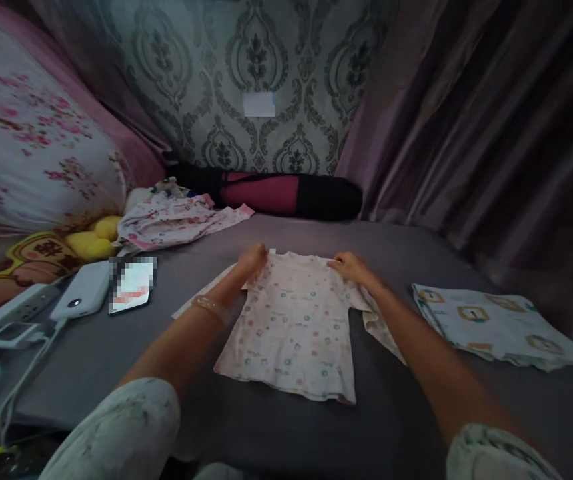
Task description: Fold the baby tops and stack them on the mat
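Note:
A small pale long-sleeved shirt (pixel 296 327) with a coloured print lies spread on the grey sheet, its neckline away from me. My left hand (pixel 253 260) is closed on the shirt at its left shoulder, beside a small white tag. At the right shoulder, my right hand (pixel 351 267) pinches the fabric between thumb and fingers. Both sleeves slant outward, partly hidden under my forearms. The hem lies nearest to me.
Folded printed cloth (pixel 496 323) lies right. Left are a phone (pixel 133 285), a white power bank (pixel 83 288), a power strip (pixel 11 310) with cables and a yellow plush (pixel 93 238). Crumpled clothes (pixel 166 220) and a black-and-maroon roll (pixel 266 193) lie at the back.

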{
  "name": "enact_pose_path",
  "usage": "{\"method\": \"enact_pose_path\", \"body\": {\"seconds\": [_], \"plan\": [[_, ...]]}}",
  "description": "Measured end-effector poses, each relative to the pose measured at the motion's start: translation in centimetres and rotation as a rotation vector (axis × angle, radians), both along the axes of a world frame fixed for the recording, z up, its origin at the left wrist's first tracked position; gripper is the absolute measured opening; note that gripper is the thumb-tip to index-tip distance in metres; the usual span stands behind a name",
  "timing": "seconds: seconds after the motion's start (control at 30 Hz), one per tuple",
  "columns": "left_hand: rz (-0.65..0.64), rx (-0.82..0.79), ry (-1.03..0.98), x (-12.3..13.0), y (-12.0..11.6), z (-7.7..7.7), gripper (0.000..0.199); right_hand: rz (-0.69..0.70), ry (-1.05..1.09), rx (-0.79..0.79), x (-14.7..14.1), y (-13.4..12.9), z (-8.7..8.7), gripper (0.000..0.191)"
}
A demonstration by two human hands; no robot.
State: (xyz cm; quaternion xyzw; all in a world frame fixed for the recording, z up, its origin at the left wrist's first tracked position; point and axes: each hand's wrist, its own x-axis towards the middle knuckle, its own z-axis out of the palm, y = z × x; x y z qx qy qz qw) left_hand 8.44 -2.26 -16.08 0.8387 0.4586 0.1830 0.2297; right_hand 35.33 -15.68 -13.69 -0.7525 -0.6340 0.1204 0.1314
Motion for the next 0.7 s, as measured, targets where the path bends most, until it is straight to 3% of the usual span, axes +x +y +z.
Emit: {"method": "enact_pose_path", "body": {"seconds": [0.13,0.27,0.43,0.7], "plan": [[0.098,0.159,0.147,0.0,-1.4,-1.2,0.032,-0.013,-0.096,0.042,-0.7,-1.1,-2.0,0.031],[-0.011,0.370,0.273,-1.0,-0.8,-1.7,0.037,0.011,-0.199,0.058,-0.6,-1.0,-3.0,0.034],[-0.057,0.423,0.206,-1.5,2.5,-2.2,0.036,0.012,-0.346,0.022,0.2,1.6,-3.0,0.041],[-0.044,0.420,0.165,0.0,8.2,-3.3,0.030,0.035,-0.452,-0.025,2.0,7.0,-3.3,0.047]]}}
